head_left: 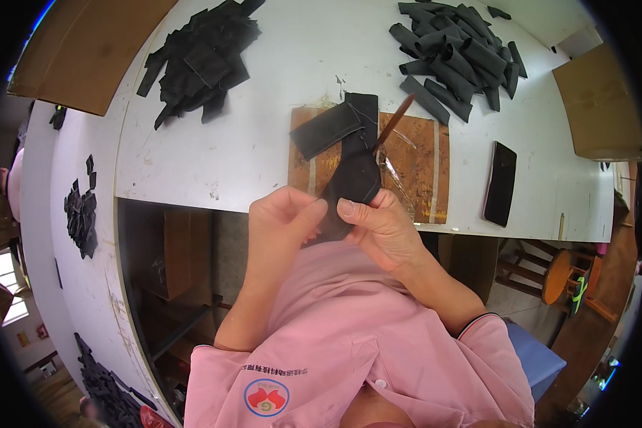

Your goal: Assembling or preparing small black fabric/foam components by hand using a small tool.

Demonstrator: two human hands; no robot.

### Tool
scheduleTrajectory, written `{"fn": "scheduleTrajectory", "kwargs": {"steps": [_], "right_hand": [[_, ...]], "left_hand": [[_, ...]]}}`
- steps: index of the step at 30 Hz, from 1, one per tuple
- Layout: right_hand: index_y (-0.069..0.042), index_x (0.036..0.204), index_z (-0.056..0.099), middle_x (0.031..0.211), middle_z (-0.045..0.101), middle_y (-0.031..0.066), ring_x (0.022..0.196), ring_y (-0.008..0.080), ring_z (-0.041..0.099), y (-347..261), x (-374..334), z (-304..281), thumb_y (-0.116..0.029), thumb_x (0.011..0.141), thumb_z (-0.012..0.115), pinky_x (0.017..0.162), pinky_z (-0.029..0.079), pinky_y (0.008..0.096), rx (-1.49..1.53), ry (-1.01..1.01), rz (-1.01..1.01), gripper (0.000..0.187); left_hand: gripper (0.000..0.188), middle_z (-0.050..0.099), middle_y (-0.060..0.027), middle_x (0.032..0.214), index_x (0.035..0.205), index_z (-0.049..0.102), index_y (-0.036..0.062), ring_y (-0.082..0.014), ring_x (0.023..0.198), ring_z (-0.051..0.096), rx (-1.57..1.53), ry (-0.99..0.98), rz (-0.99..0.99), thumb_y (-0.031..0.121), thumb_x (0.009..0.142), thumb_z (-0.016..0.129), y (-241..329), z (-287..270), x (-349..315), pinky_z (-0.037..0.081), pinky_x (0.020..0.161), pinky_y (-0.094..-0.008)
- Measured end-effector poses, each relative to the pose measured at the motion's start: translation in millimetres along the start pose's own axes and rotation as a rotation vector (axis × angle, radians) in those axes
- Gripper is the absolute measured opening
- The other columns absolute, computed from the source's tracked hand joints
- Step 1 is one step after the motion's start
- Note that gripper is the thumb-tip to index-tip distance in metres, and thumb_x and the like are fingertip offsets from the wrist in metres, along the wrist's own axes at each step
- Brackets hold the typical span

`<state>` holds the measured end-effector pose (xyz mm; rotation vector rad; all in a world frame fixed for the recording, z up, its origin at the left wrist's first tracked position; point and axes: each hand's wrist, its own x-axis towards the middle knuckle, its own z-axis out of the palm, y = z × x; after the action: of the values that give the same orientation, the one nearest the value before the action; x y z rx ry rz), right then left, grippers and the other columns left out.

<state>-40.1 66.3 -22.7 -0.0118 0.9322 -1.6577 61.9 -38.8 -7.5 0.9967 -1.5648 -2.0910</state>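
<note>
Both my hands grip a black fabric piece with a stitched edge, close to my body at the table's front edge. The fingers of my left hand are pinched at its near left edge. My right hand presses its thumb on the piece, the fingers wrapped beneath. The cloth's far part lies on a worn brown board. A flat black fabric strip rests at the board's upper left. Beside the held cloth, a thin reddish-brown stick-like tool slants up to the right.
A heap of flat black fabric pieces sits far left, and a pile of rolled dark tubes far right. A phone lies right of the board. Cardboard boxes flank the white table. A wooden stool stands at right.
</note>
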Motion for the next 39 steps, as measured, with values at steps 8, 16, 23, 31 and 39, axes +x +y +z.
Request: {"fn": "scheduleTrajectory", "kwargs": {"steps": [8,16,23,31,39], "right_hand": [[-0.008,0.084,0.057,0.071,0.055,-0.0023,0.057,0.0043,0.046,-1,-15,-11,-0.022,0.08,0.059,0.049,0.035,0.0178,-0.024,0.167,-0.253,0.014],[-0.01,0.085,0.053,0.072,0.056,-0.0005,0.058,0.0075,0.051,-2,-15,-27,-0.018,0.083,0.054,0.047,0.037,0.0194,0.022,0.126,-0.362,0.009],[-0.008,0.084,0.053,0.071,0.057,-0.0001,0.056,0.0053,0.049,-2,-11,-27,-0.02,0.084,0.054,0.046,0.036,0.0181,-0.023,0.174,-0.415,0.012],[-0.003,0.08,0.055,0.064,0.052,-0.002,0.052,0.0033,0.043,-5,-15,-17,-0.025,0.083,0.054,0.044,0.034,0.0167,-0.225,0.194,-0.466,0.022],[-0.001,0.078,0.056,0.067,0.053,0.0016,0.055,0.0097,0.049,-25,-18,-46,-0.02,0.078,0.059,0.047,0.039,0.0222,-1.081,0.212,-0.259,0.019]], "left_hand": [[0.018,0.057,-0.0062,0.068,0.088,0.054,-0.0016,-0.0085,0.054,0.05,-0.294,-0.111,0.011,0.016,0.082,0.052,-5,20,-3,0.039,0.049,-0.0194],[0.022,0.059,-0.0094,0.077,0.094,0.053,-0.0015,-0.0105,0.061,0.054,-0.284,-0.214,-0.015,0.011,0.077,0.056,-11,33,-9,0.041,0.055,-0.0201],[0.018,0.057,-0.0047,0.072,0.09,0.054,-0.0015,-0.0081,0.06,0.053,-0.134,-0.151,0.093,0.005,0.074,0.059,-10,45,-10,0.04,0.053,-0.0183],[0.013,0.057,-0.0032,0.07,0.085,0.055,-0.0019,-0.0061,0.058,0.052,-0.092,-0.049,0.112,0.004,0.075,0.06,-16,46,-4,0.041,0.052,-0.0165],[0.008,0.054,-0.0013,0.065,0.083,0.055,-0.0023,-0.0041,0.053,0.048,0.057,0.002,0.197,0.002,0.077,0.058,-19,35,0,0.038,0.047,-0.0148]]}}
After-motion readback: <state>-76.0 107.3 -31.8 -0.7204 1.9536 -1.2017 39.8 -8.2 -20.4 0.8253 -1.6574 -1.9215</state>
